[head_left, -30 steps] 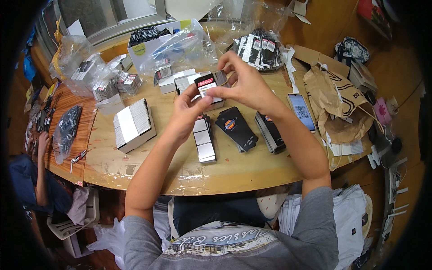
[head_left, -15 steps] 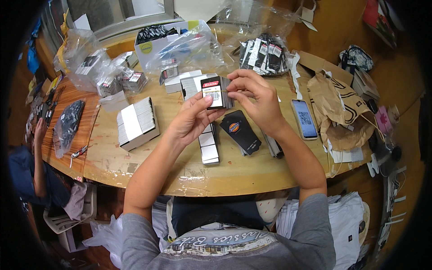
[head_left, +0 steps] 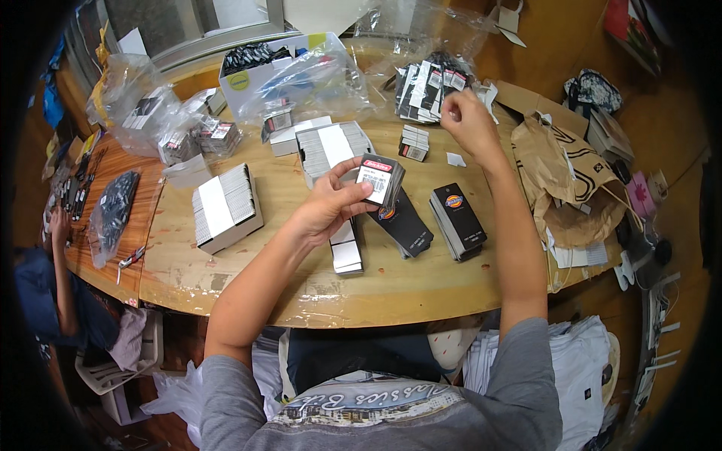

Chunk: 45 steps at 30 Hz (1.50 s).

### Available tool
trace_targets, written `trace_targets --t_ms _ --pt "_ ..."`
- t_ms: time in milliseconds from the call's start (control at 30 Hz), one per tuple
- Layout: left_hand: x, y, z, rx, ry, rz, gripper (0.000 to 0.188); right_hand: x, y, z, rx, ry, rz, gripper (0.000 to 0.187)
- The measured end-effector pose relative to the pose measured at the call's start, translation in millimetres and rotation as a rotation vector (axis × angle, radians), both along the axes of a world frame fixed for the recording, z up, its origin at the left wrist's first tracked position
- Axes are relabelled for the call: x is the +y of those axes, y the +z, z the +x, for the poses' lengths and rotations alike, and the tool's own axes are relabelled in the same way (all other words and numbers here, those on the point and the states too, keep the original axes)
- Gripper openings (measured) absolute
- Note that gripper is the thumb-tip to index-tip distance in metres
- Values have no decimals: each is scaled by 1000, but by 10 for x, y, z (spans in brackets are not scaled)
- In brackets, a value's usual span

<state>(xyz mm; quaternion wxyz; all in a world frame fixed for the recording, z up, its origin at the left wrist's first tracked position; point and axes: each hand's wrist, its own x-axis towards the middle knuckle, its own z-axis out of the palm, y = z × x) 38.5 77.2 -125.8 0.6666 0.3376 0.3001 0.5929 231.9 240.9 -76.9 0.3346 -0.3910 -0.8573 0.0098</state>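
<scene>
My left hand (head_left: 335,199) grips a stack of hang tags (head_left: 380,180), with a white barcode label and red strip facing up. My right hand (head_left: 468,120) is raised near the far right, its fingers pinched together; whatever they hold is too small to make out. Below the held stack lies a fanned pile of black tags (head_left: 406,229), partly covered by it. To the right sits a neat stack of black tags (head_left: 459,222). A row of white-edged tags (head_left: 347,255) lies under my left wrist. Between my hands stands a small bundle of tags (head_left: 414,143).
Behind my left hand is an open box of tags (head_left: 335,150); another full box (head_left: 226,210) stands left. Bagged black-and-white tags (head_left: 432,86) lie at the back, beside a white carton (head_left: 259,83). A brown paper bag (head_left: 556,180) is right. A co-worker's hand (head_left: 59,225) shows far left.
My right hand has left the tag stack and moved up and right. The left hand has shifted slightly right and down with the stack. The right forearm now covers the phone.
</scene>
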Motion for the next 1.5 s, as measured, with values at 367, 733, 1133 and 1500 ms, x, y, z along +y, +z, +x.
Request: trace_targets --t_ms 367,733,1133,1500 --pt "-36 72 33 349 381 164 55 -748 22 -521 464 709 -1171 46" --pt "-149 190 -471 1569 130 67 55 173 -254 -162 -96 121 -1079 44" --pt "-89 -70 -434 1815 15 91 67 367 -640 -195 -43 472 -1361 29" --pt "-120 -20 -408 1785 8 52 66 -481 -208 125 -84 -56 -509 57"
